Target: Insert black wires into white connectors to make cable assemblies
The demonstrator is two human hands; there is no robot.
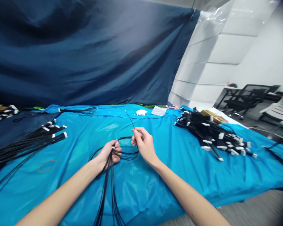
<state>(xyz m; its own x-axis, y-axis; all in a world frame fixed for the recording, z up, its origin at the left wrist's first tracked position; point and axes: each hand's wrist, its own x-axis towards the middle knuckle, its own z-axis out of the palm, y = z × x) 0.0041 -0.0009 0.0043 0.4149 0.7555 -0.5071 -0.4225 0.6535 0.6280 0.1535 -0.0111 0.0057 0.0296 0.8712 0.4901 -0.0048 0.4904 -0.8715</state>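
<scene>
My left hand [111, 152] is closed around a bundle of thin black cables [112, 185]. Several strands hang down from it toward the table's front edge, and others curve in loops to the right and left of the hand. My right hand [143, 142] pinches one thin black cable end [130, 120], which points up and away to the left with a small pale tip. The looped part of the bundle passes between both hands, just above the blue sheet [160, 182].
Black cables with white connectors [209, 133] are piled at the right. More cable bundles [25, 146] lie at the left, near a rubber band [47, 166]. Toward the back are another bundle [79, 110], a white scrap [141, 112] and a clear bag [158, 110]. A dark curtain [96, 56] hangs behind.
</scene>
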